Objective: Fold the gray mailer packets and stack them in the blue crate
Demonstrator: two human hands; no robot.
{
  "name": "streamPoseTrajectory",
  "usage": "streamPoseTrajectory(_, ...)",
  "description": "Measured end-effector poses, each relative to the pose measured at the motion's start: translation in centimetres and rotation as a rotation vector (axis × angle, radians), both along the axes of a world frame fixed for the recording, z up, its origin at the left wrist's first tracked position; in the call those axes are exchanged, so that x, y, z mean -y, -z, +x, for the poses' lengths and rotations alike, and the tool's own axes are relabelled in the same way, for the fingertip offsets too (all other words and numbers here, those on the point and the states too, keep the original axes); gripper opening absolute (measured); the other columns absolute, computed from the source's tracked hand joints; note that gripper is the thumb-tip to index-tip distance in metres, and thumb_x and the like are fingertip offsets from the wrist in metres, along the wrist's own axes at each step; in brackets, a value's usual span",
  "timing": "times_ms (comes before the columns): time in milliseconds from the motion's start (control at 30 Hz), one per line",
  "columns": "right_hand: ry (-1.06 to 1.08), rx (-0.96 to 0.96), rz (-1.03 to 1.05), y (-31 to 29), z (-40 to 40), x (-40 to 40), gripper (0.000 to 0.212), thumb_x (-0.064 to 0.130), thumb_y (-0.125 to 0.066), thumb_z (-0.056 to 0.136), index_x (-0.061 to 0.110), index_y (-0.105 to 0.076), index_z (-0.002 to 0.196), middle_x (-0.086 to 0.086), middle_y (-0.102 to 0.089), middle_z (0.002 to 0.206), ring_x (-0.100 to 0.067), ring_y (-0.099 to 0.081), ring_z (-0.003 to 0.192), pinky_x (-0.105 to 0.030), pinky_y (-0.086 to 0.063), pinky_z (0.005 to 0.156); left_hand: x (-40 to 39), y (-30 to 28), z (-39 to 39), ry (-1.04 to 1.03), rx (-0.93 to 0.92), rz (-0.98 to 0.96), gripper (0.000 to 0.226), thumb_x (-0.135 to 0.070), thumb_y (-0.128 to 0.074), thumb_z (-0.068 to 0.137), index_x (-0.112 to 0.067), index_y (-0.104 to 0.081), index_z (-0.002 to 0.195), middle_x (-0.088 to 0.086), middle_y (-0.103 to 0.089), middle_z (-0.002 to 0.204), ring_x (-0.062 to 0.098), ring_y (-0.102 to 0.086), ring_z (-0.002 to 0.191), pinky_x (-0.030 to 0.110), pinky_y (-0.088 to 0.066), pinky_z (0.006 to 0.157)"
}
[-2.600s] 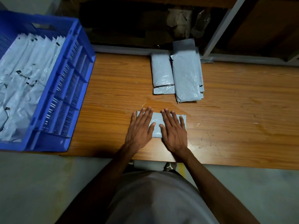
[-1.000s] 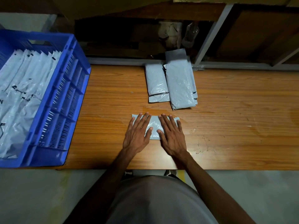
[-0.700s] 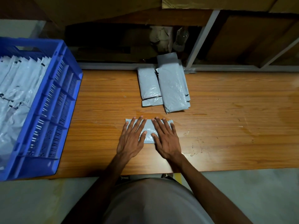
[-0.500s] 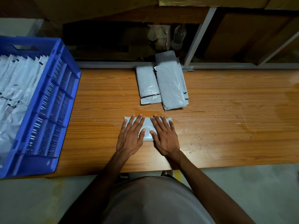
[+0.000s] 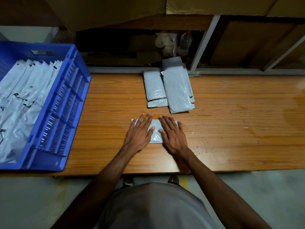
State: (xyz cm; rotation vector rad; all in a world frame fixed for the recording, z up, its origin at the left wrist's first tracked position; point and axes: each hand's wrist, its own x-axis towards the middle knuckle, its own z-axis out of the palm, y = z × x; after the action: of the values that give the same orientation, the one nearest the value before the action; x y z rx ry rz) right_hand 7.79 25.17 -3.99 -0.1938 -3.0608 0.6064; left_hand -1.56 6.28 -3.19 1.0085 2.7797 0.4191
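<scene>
A folded gray mailer packet (image 5: 156,131) lies flat on the wooden table (image 5: 231,123), near its front edge. My left hand (image 5: 139,133) presses on the packet's left half with straight fingers. My right hand (image 5: 172,135) lies flat over the right half, fingers spread. Both hands hide most of the packet. Behind them, a small stack of gray packets (image 5: 178,90) sits beside one single packet (image 5: 154,89). The blue crate (image 5: 66,103) stands at the left and holds several folded packets (image 5: 24,96) in rows.
A metal shelf frame (image 5: 203,45) and dark shelving with crumpled wrapping run along the table's back edge. The crate overhangs the table's left end. Bare wood stretches to the right of my hands. My feet show below the front edge.
Both hands have stayed flat on the folded packet. Only the camera view has shifted, so the table and crate sit slightly differently in frame.
</scene>
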Motion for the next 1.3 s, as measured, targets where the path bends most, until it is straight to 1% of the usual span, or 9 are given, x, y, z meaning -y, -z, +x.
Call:
streamPoseTrajectory(300, 0.034, -0.089, 0.03, 1.4, 0.1, 0.2, 0.056, 0.042, -0.03, 0.113, 0.026, -0.021, 0.167, 0.007, -0.016, 0.174, -0.013, -0.004, 0.162, -0.05, -0.008, 0.13, -0.3, 1.9, 0.5, -0.003, -0.098, 0.002, 0.063, -0.051, -0.016, 0.112, -0.019, -0.024, 0.165, -0.004, -0.023, 0.171, 0.015, -0.017, 0.159, 0.047, -0.014, 0.129)
streamPoseTrajectory(433, 0.027, -0.083, 0.044, 1.4, 0.0, 0.2, 0.057, 0.044, -0.027, 0.113, 0.025, -0.02, 0.167, 0.007, -0.015, 0.174, -0.014, -0.005, 0.162, -0.05, -0.01, 0.13, -0.5, 2.0, 0.5, -0.01, -0.096, -0.021, 0.063, -0.049, -0.019, 0.111, -0.018, -0.02, 0.166, -0.004, -0.02, 0.172, 0.015, -0.015, 0.159, 0.049, -0.014, 0.128)
streamPoseTrajectory(667, 0.042, -0.034, 0.092, 1.0, 0.0, 0.8, 0.058, 0.044, -0.021, 0.114, 0.025, -0.016, 0.168, 0.005, -0.012, 0.175, -0.015, -0.003, 0.162, -0.051, -0.011, 0.13, -0.9, 1.5, 0.4, -0.019, -0.073, -0.096, 0.064, -0.049, -0.015, 0.111, -0.018, -0.012, 0.167, -0.003, -0.013, 0.173, 0.014, -0.009, 0.16, 0.047, -0.007, 0.13)
streamPoseTrajectory(767, -0.004, -0.005, 0.022, 0.5, 0.0, 0.2, 0.058, 0.046, -0.021, 0.113, 0.03, -0.011, 0.168, 0.009, -0.004, 0.175, -0.013, 0.004, 0.162, -0.051, -0.007, 0.13, -0.3, 1.0, -0.2, 0.041, -0.011, -0.084, 0.066, -0.053, -0.011, 0.11, -0.021, -0.004, 0.167, -0.006, -0.002, 0.174, 0.012, 0.001, 0.16, 0.044, 0.002, 0.13)
streamPoseTrajectory(833, -0.073, 0.015, -0.029, 0.0, 0.5, -0.7, 0.059, 0.048, -0.023, 0.113, 0.034, -0.005, 0.168, 0.012, 0.003, 0.175, -0.011, 0.008, 0.161, -0.05, -0.001, 0.13, 1.0, 0.9, -0.5, 0.11, 0.011, -0.052, 0.068, -0.058, -0.014, 0.11, -0.024, 0.0, 0.167, -0.008, 0.003, 0.174, 0.01, 0.006, 0.16, 0.046, 0.002, 0.13)
streamPoseTrajectory(900, -0.142, 0.012, -0.014, -0.3, 1.2, -1.6, 0.062, 0.053, -0.027, 0.111, 0.038, -0.005, 0.167, 0.013, 0.004, 0.175, -0.013, 0.006, 0.162, -0.049, 0.0, 0.13, 2.7, 1.0, -0.4, 0.133, -0.019, -0.026, 0.072, -0.065, -0.02, 0.108, -0.027, -0.003, 0.167, -0.009, -0.001, 0.174, 0.01, 0.005, 0.16, 0.048, 0.0, 0.13)
streamPoseTrajectory(1000, -0.189, 0.009, 0.065, -0.2, 2.0, -2.5, 0.066, 0.06, -0.031, 0.109, 0.038, -0.009, 0.167, 0.013, -0.002, 0.175, -0.015, 0.0, 0.162, -0.053, -0.009, 0.129, 4.1, 1.3, -0.1, 0.131, -0.038, -0.021, 0.077, -0.073, -0.025, 0.104, -0.032, -0.008, 0.167, -0.011, -0.007, 0.174, 0.012, -0.001, 0.161, 0.048, -0.002, 0.13)
streamPoseTrajectory(1133, -0.187, 0.04, 0.099, -0.2, 1.9, -2.4, 0.067, 0.063, -0.03, 0.109, 0.038, -0.009, 0.167, 0.012, -0.004, 0.175, -0.016, -0.003, 0.162, -0.051, -0.009, 0.129, 3.8, 1.3, -0.2, 0.124, -0.043, -0.036, 0.079, -0.073, -0.03, 0.103, -0.031, -0.011, 0.167, -0.01, -0.009, 0.174, 0.012, -0.002, 0.16, 0.049, 0.003, 0.129)
streamPoseTrajectory(1300, -0.183, 0.065, 0.075, -0.9, 2.0, -2.2, 0.066, 0.063, -0.028, 0.109, 0.04, -0.006, 0.167, 0.014, 0.0, 0.175, -0.014, 0.001, 0.162, -0.05, -0.006, 0.13, 3.9, 1.1, -0.5, 0.148, 0.062, -0.029, 0.081, -0.074, -0.029, 0.103, -0.032, -0.004, 0.167, -0.011, -0.001, 0.174, 0.01, 0.007, 0.16, 0.051, 0.002, 0.129)
